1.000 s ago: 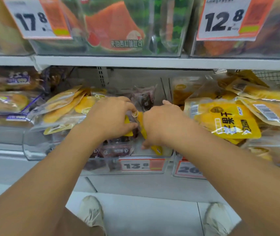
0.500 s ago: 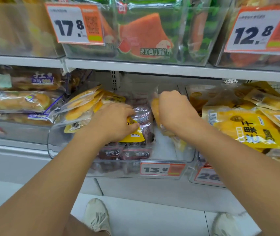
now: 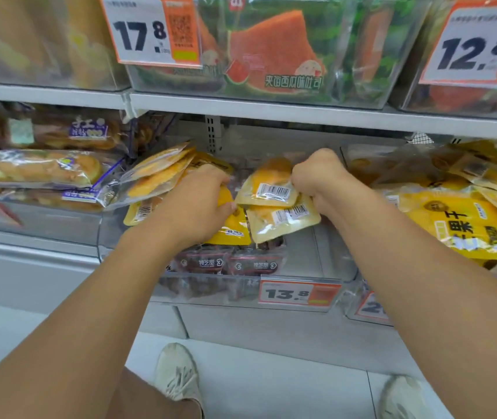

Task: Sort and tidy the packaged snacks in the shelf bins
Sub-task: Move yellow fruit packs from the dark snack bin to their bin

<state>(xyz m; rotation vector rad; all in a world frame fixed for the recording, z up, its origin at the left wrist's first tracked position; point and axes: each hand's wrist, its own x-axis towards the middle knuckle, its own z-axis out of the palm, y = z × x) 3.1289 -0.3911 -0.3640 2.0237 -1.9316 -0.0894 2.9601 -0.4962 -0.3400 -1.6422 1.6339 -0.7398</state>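
Both my hands reach into the clear middle shelf bin (image 3: 326, 267). My right hand (image 3: 319, 179) grips two yellow dried-mango packets (image 3: 274, 204) by their edge, barcodes facing me, lifted above the bin floor. My left hand (image 3: 196, 207) holds another yellow packet (image 3: 232, 231) just to their left. Dark maroon snack packets (image 3: 229, 263) lie along the bin's front under the yellow ones. More yellow packets (image 3: 156, 176) lean in a stack at the bin's left side.
A bin of larger yellow mango bags (image 3: 465, 225) stands to the right, bread loaves (image 3: 38, 170) to the left. The upper shelf (image 3: 271, 111) carries watermelon-toast packs (image 3: 274, 55). Price tags read 13.8 (image 3: 298, 293), 17.8 and 12.8. My shoes are on the floor below.
My right hand has turned and raised two yellow packets so their barcoded backs face me, closer to my left hand. The camera has shifted nearer to the bin.
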